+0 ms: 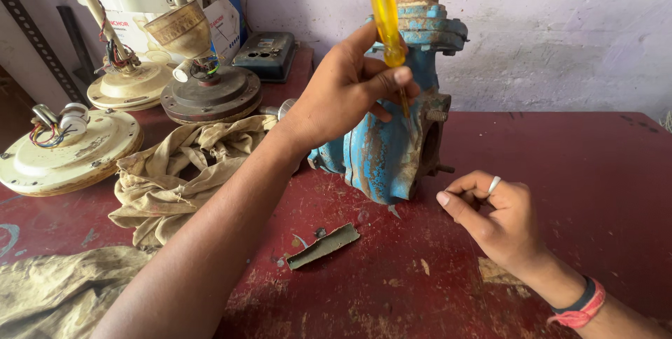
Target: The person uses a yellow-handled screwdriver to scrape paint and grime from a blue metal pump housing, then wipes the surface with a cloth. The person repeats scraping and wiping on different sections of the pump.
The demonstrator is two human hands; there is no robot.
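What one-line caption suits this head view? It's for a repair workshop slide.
Left hand holds a yellow-handled screwdriver at a rusty blue pump; right hand rests on the red table.

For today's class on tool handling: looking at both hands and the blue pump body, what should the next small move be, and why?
Probably press the yellow-handled screwdriver tip firmly against the blue pump body: the left hand grips it upright with the tip at the flange, while the right hand rests on the red table beside it.

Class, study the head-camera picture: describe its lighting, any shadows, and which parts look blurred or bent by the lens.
Head view: soft, even daylight, no harsh glare; faint shadows under the left hand and blue pump body on the red table. The yellow screwdriver handle and the near forearm look slightly soft. Wide-angle bending curves the edges, as with the cream fan housing.
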